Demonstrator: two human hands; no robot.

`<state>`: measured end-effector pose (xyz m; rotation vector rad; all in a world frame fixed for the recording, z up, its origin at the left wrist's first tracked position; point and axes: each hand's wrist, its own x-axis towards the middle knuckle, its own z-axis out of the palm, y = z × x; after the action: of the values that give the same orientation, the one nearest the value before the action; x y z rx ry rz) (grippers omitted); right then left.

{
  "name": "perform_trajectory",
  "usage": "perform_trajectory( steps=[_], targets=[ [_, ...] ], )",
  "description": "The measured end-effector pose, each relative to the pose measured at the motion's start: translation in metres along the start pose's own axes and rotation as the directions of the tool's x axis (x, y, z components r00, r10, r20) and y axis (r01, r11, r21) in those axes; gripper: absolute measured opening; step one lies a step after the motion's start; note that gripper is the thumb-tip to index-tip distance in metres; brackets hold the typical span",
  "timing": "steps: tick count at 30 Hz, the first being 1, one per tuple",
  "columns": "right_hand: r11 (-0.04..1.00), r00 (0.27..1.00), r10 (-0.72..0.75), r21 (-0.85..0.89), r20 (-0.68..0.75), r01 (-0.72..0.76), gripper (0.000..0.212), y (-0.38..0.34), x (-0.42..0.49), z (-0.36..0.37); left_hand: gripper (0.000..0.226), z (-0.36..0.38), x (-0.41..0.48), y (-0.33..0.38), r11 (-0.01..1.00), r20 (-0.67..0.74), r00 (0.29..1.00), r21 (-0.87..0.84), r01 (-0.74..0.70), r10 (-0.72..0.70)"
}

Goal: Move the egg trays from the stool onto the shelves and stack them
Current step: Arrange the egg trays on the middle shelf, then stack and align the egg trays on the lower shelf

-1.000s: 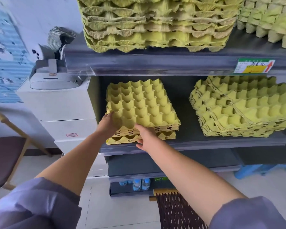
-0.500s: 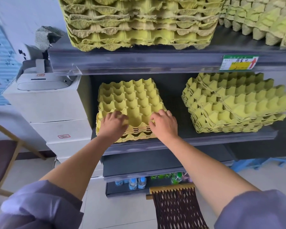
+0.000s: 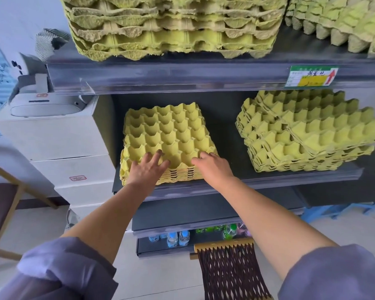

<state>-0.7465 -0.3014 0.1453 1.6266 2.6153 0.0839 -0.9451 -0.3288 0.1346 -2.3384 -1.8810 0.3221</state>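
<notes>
Both arms reach forward from rolled purple sleeves. The left hand [image 3: 146, 171] and right hand [image 3: 213, 168] lie palm-down on the front edge of the yellow egg tray stack [image 3: 167, 131], fingers [image 3: 148, 158] straight and spread apart, gripping nothing. The stack sits at the left of the middle shelf [image 3: 268, 182]. A second stack [image 3: 301, 131] lies well to the right, and more trays [image 3: 171, 29] fill the upper shelf [image 3: 182, 76].

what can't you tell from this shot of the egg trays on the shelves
Head view only:
- Top-shelf stack: cut off by the upper edge, so its trays cannot be counted.
- Middle stack: its front cups are covered by the left hand and the right hand.
- Right stack: runs past the right edge.
- Price label: the writing is too small and blurred to read.
</notes>
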Motion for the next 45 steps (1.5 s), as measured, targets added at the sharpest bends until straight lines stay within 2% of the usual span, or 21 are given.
perform_trajectory(
  steps=[7, 11, 17, 20, 25, 30, 37, 40, 45],
  targets=[
    [0.998, 0.995, -0.052, 0.028, 0.082, 0.049, 0.044, 0.0, 0.003, -0.01, 0.069, -0.009, 0.006, -0.011, 1.0, 0.049, 0.998, 0.003, -0.03, 0.03],
    [0.999, 0.995, -0.033, 0.017, 0.098, 0.031, 0.05, 0.006, -0.001, -0.024, 0.063, -0.026, 0.006, -0.005, 0.999, 0.072, 0.997, 0.016, -0.034, 0.032],
    [0.999, 0.994, -0.014, -0.051, -0.105, 0.009, 0.034, 0.037, -0.021, -0.072, 0.044, -0.092, 0.017, 0.034, 0.992, -0.121, 0.986, -0.038, -0.124, 0.118],
    [0.998, 0.981, 0.025, -0.057, -0.194, -0.037, 0.034, 0.062, -0.039, -0.095, 0.038, -0.131, 0.022, 0.068, 0.985, -0.21, 0.964, -0.031, -0.172, 0.162],
    [0.992, 0.962, 0.076, -0.074, -0.264, -0.099, 0.032, 0.121, -0.08, -0.12, 0.032, -0.182, 0.033, 0.136, 0.97, -0.36, 0.908, -0.029, -0.242, 0.215],
    [0.993, 0.96, 0.081, -0.066, -0.268, -0.102, 0.032, 0.198, -0.133, -0.129, 0.031, -0.206, 0.044, 0.209, 0.965, -0.427, 0.882, -0.07, -0.253, 0.2],
    [0.988, 0.962, 0.146, -0.013, -0.231, -0.153, 0.034, 0.303, -0.185, -0.122, 0.043, -0.224, 0.054, 0.292, 0.954, -0.341, 0.931, -0.214, -0.21, 0.129],
    [0.984, 0.959, 0.179, 0.021, -0.221, -0.178, 0.036, 0.329, -0.189, -0.117, 0.049, -0.227, 0.062, 0.309, 0.958, -0.269, 0.957, -0.228, -0.176, 0.111],
    [0.985, 0.96, 0.173, 0.063, -0.222, -0.163, 0.037, 0.355, -0.179, -0.111, 0.051, -0.233, 0.086, 0.323, 0.961, -0.238, 0.966, -0.225, -0.161, 0.106]
  ],
)
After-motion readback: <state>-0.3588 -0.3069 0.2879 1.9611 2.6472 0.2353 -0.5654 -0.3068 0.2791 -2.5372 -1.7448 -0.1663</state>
